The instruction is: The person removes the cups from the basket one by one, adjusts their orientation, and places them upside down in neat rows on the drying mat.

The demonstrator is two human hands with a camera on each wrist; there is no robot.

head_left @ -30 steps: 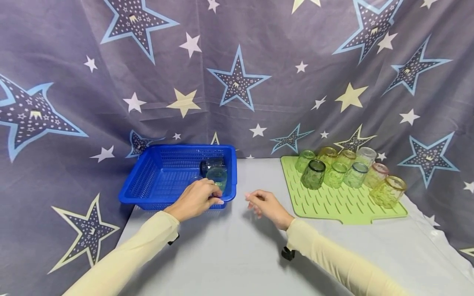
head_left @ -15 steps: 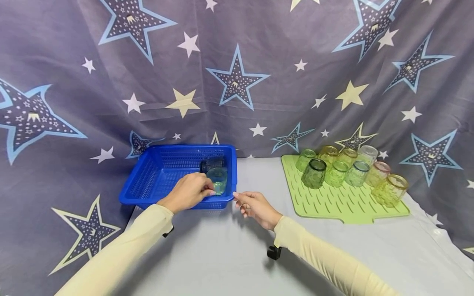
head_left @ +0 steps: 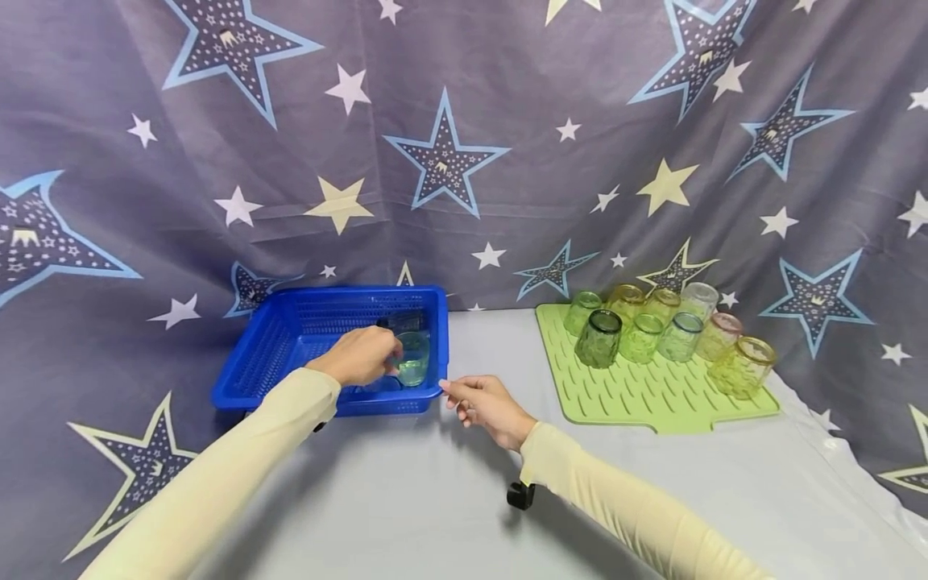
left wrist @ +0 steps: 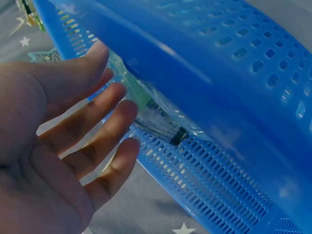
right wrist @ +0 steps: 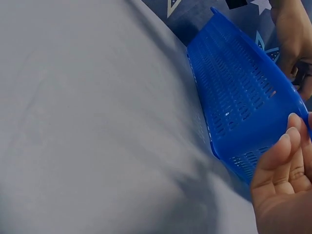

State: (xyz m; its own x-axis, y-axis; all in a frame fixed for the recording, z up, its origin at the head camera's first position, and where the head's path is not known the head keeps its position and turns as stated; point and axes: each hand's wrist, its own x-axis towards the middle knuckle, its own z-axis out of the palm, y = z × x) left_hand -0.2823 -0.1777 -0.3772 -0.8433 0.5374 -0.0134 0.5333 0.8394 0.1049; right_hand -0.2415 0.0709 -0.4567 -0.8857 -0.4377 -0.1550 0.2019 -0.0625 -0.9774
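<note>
A blue plastic basket (head_left: pixel 246 374) with slotted walls holds a pale green glass (head_left: pixel 416 366), a dark glass (head_left: pixel 403 321) behind it and a clear glass (head_left: pixel 380 385) near the front wall. My left hand (head_left: pixel 361 356) reaches in over the front rim, its fingertips beside the green glass. In the left wrist view, the left hand (left wrist: pixel 83 141) has loosely bent, spread fingers with nothing between them. At the basket's front right corner, my right hand (head_left: pixel 489 409) pinches the rim. The right wrist view shows fingers (right wrist: pixel 279 152) against the outer wall under that rim.
To the right, a light green drying mat (head_left: pixel 609 403) bears several coloured glasses, among them a dark green one (head_left: pixel 598 340) and a yellow one (head_left: pixel 741 369). A star-patterned curtain (head_left: pixel 464 234) hangs right behind the grey-white table (head_left: pixel 406 499).
The right hand has moved left from beside the basket to its corner rim. The left hand has shifted slightly left and farther into the basket, uncovering more of the green glass.
</note>
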